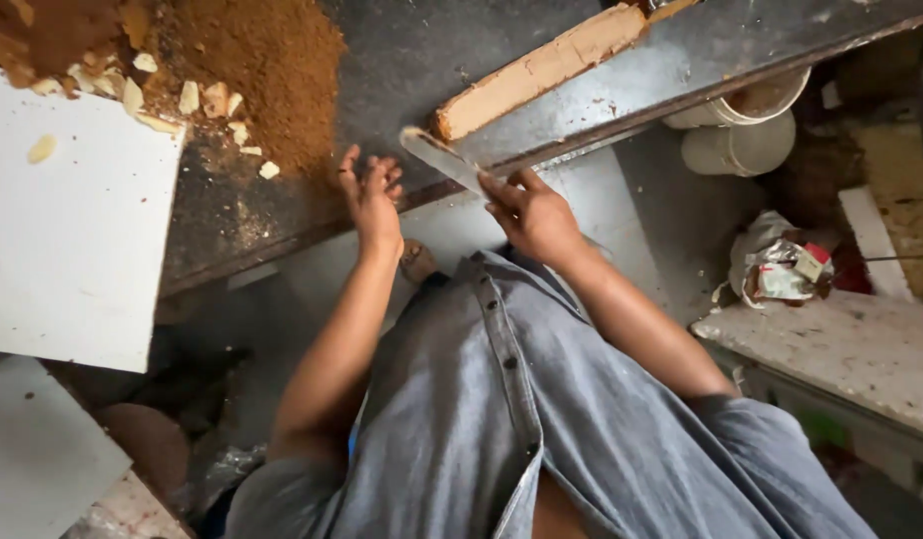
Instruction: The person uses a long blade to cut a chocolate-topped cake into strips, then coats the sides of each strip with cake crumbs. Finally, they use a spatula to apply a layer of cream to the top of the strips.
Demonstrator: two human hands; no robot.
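My right hand grips a long flat metal blade by its near end; the blade points up and left over the dark worktable. Its tip lies close to the near end of a long pale wooden strip that rests slantwise on the table. My left hand rests with fingers spread on the table's front edge, holding nothing. A mound of brown sawdust with pale wood chips lies left of the hands.
A white board covers the table's left end, another white panel below it. Two white buckets stand under the table at right. Crumpled packaging lies on the floor beside a speckled slab.
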